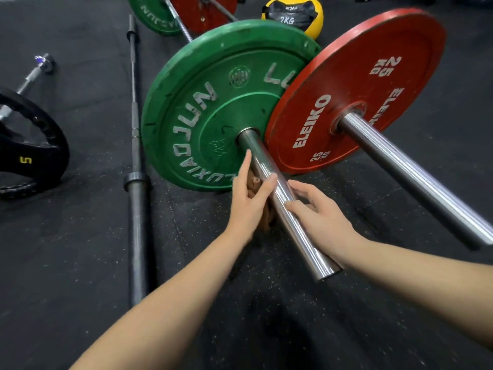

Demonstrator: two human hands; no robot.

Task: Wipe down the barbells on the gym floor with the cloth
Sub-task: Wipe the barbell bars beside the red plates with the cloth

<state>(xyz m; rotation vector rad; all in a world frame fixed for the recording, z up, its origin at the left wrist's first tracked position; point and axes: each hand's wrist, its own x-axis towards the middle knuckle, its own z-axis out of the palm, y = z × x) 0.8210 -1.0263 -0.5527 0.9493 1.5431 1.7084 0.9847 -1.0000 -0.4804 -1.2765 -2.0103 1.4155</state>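
chrome sleeve (pixel 286 212) of the nearer barbell is seen jutting toward the camera from a green plate (pixel 208 108), raised off the black rubber floor (pixel 80 236) by that plate. cloth (pixel 257 188), brownish and crumpled, is pressed against the sleeve's left and under side by the left hand (pixel 246 198), whose fingers are curled loosely around it with the index finger stretched toward the plate hub. the right hand (pixel 320 212) is laid on the sleeve's right side, fingers bent over the metal in a light steadying hold rather than a clench. a second sleeve carrying a red plate (pixel 357 89) lies just beside, to the right, and a bare dark bar (pixel 136 156) lies well apart on the left. the sleeve is judged stiff, heavy and slick, and likely free to spin, so it is best braced near the open end while the soft, light cloth is wrapped round and drawn along its length.
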